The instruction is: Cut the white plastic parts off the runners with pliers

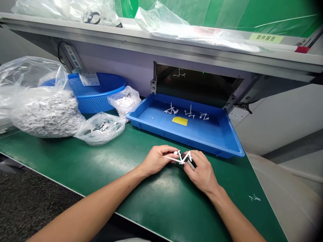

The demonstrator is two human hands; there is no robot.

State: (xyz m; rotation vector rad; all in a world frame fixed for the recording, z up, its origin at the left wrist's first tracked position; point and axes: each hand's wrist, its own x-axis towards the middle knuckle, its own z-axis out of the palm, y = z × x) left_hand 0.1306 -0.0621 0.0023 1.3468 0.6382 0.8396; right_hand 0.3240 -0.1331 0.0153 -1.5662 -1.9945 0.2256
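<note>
Above the green worktop, my left hand (pixel 159 160) pinches a white branched plastic sprue (pixel 182 160) between thumb and fingers. Small round parts sit at the ends of its branches. My right hand (pixel 202 169) is closed at the sprue's other side, around a small tool (pixel 191 164) with a grey body and a dark portion by the sprue. Most of that tool is hidden by the fingers, so its kind is unclear. Beyond both hands lies a blue tray (pixel 161 129) holding three similar white sprues (pixel 189 112) and a yellow label (pixel 180 121).
On the left stand a large clear bag of white parts (pixel 45 111), two smaller bags (pixel 99 129) and a blue basket (pixel 98 97). A dark opening (pixel 194 84) with another sprue lies behind the tray. White scraps (pixel 254 197) lie at right; a shelf (pixel 151 42) spans above.
</note>
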